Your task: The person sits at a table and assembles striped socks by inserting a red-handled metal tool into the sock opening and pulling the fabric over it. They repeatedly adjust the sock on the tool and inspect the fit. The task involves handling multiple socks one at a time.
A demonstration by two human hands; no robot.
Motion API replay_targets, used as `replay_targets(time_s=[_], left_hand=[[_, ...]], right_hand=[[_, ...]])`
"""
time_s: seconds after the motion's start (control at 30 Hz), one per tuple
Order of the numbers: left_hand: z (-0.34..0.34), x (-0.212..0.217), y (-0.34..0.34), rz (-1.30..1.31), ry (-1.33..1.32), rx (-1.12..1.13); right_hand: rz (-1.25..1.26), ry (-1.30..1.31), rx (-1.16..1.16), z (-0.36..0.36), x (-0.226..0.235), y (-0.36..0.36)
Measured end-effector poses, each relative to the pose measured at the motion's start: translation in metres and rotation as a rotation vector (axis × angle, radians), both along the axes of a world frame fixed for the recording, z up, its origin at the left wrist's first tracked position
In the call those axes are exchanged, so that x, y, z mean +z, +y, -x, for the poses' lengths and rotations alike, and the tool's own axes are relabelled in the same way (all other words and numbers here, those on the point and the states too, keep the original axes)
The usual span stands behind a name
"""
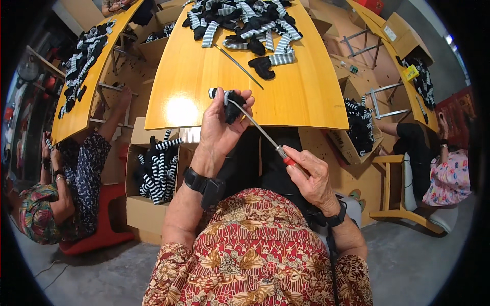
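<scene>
My left hand (pixel 222 122) is closed around a bunched, sock-like knit piece (pixel 235 108), black with a grey-and-white striped part. In my right hand (pixel 312 176) is a screwdriver-like tool (pixel 265 133) with a red handle and a long, thin metal shaft. The far end of the shaft meets the black fabric in my left palm; whether its tip is inside the piece is hidden. Beyond my left hand, a thin dark rod (pixel 239 66) lies on the yellow table (pixel 178 76). A heap of similar black and striped knit pieces (pixel 255 23) covers the table's far end.
An open carton (pixel 145 217) of black-and-white striped pieces stands left of my knees; another carton (pixel 354 155) holds more at the right. Side tables (pixel 84 115) carry further heaps. One person (pixel 48 209) sits at the left on a red chair (pixel 104 219), another (pixel 446 176) at the right.
</scene>
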State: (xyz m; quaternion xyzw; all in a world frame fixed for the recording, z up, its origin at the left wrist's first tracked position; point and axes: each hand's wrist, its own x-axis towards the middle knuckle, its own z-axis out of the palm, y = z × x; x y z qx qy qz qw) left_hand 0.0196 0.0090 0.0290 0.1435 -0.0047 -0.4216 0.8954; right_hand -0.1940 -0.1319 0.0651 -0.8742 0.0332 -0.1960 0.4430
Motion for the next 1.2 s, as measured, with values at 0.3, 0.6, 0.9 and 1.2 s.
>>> replay_targets(time_s=[0.3, 0.6, 0.9, 1.2], left_hand=[[-0.004, 0.015, 0.003, -0.017, -0.019, 0.068], [0.002, 0.015, -0.002, -0.028, 0.003, 0.018], [-0.001, 0.005, 0.003, 0.096, 0.024, 0.022], [-0.002, -0.005, 0.005, 0.112, 0.009, -0.009]], right_hand=[[0.04, -0.03, -0.01, 0.013, 0.007, -0.003], [0.022, -0.012, -0.007, 0.005, 0.003, 0.002], [0.038, 0.007, 0.003, 0.015, 0.002, 0.002], [0.002, 0.017, 0.001, 0.015, -0.002, 0.006]])
